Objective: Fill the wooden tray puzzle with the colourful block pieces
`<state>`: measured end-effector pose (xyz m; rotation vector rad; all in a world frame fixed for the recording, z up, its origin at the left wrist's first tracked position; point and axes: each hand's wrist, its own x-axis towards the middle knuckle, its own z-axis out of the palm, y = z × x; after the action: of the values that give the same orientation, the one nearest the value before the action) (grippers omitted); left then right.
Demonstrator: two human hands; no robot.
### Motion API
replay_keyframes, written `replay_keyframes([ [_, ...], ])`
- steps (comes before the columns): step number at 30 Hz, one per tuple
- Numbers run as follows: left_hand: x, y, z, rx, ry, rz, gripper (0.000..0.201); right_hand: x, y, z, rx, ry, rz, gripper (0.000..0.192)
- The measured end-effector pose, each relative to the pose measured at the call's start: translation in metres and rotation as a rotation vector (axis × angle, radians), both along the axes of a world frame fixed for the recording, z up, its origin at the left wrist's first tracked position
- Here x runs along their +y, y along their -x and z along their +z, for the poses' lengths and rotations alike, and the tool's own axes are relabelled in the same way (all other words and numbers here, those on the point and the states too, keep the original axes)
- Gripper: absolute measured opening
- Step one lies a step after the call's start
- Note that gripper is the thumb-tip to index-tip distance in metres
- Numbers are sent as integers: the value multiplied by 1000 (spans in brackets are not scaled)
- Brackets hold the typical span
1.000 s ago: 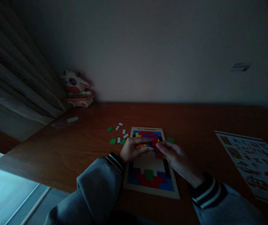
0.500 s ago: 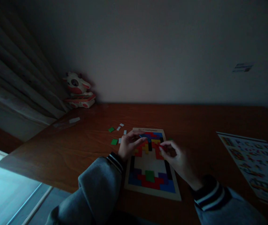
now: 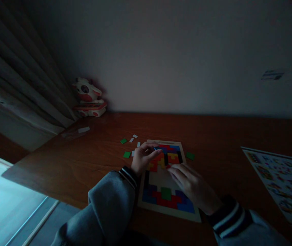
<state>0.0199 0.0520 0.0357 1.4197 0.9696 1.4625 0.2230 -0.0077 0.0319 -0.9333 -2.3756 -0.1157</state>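
A wooden puzzle board [image 3: 170,211] lies on the table, partly filled with flat blocks in red, blue, yellow, purple and black. A green square block [image 3: 165,193] sits near its front side, and bare wood shows across the middle. Over the board's left side, my left hand [image 3: 143,158] pinches what looks like a blue puzzle piece [image 3: 156,148] between thumb and fingers. My right hand [image 3: 190,182] reaches over the board's right side. Its fingertips are closed on a small red puzzle piece [image 3: 168,166], mostly covered by the fingers.
Green squares [image 3: 127,154] and small white pieces [image 3: 131,140] lie left of the board; another green square [image 3: 190,156] lies to its right. A printed picture sheet [image 3: 281,184] rests at far right. A cow-shaped toy [image 3: 89,97] stands at the back left, near a curtain [image 3: 20,78].
My right hand has moved left over the middle of the board, bringing the red piece with it and uncovering the green square at right. The left hand keeps its pinch. The view has shifted slightly.
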Motion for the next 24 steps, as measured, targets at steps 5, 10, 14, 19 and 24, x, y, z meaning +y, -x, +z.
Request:
replay_keyframes([
  [5,0,-1,0,-9,-14,-4,28,0,3,4,-90,-36,38,18],
  [10,-1,0,-2,-10,2,-20,29,3,3,8,-12,-53,-1,23],
  [14,-1,0,-2,-5,12,-17,31,3,0,9,-2,1,-6,18],
  [19,-1,0,-1,-27,16,-36,31,3,-1,9,9,40,-29,18],
  [24,-2,-1,1,-28,17,-29,28,3,0,10,10,58,-34,21],
])
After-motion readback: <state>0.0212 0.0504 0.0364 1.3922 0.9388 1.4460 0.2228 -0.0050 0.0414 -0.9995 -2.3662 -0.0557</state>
